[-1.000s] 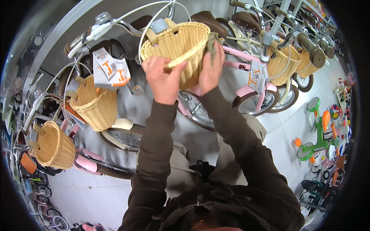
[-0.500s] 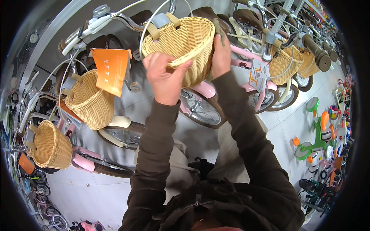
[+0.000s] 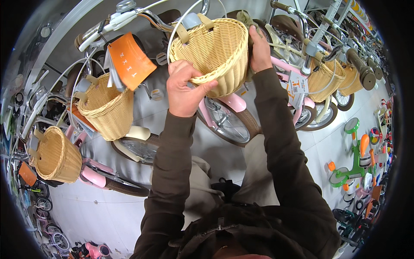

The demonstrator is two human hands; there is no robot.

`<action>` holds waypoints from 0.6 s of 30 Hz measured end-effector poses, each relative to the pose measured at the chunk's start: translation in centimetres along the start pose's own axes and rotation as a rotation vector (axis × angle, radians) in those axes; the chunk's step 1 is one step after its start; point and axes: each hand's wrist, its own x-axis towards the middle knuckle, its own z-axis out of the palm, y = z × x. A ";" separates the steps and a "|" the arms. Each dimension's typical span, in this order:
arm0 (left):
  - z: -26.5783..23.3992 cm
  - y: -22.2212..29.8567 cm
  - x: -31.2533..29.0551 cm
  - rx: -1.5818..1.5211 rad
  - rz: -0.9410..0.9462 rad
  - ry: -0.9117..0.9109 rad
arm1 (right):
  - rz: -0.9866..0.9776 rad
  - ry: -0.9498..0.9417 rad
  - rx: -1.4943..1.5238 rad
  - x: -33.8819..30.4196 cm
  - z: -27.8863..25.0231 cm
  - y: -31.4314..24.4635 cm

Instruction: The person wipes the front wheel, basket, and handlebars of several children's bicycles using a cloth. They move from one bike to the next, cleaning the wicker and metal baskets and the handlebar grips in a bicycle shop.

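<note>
Olive cloth (image 3: 244,18) partly hidden behind right hand (image 3: 260,51)

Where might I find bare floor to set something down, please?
Bare floor shows at lower left, between the pink fender and left sleeve, and at right, between the right sleeve and green wheeled toy. The picture's top is crowded: bicycles stand close around the held basket.

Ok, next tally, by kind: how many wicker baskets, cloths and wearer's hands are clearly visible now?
Wicker baskets: 5
Olive cloth: 1
Left hand and right hand: 2
Total: 8
</note>
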 end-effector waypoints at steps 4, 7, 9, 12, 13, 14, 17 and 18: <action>-0.3 -0.4 0.2 0.016 0.073 0.000 | 0.326 0.025 0.240 0.5 -1.0 2.6; 0.3 -0.1 0.3 0.083 0.052 0.059 | 0.330 0.145 0.177 -0.5 -1.4 3.8; 1.1 0.3 0.0 0.148 0.002 0.103 | 0.160 0.136 0.046 -1.4 -1.4 4.0; 2.4 0.5 0.2 0.189 0.057 0.146 | 0.014 0.186 0.114 -3.6 -0.5 4.2; 3.0 0.6 0.1 0.197 0.073 0.163 | -0.054 0.182 0.077 -4.5 -0.1 4.2; 3.7 0.8 0.0 0.194 0.095 0.195 | -0.083 0.212 0.030 -5.8 0.4 4.3; 5.0 1.0 0.3 0.272 0.092 0.204 | -0.204 0.255 -0.319 -9.4 1.7 4.8; 5.3 1.1 0.3 0.341 0.129 0.206 | -0.165 0.304 -0.397 -10.2 2.0 4.8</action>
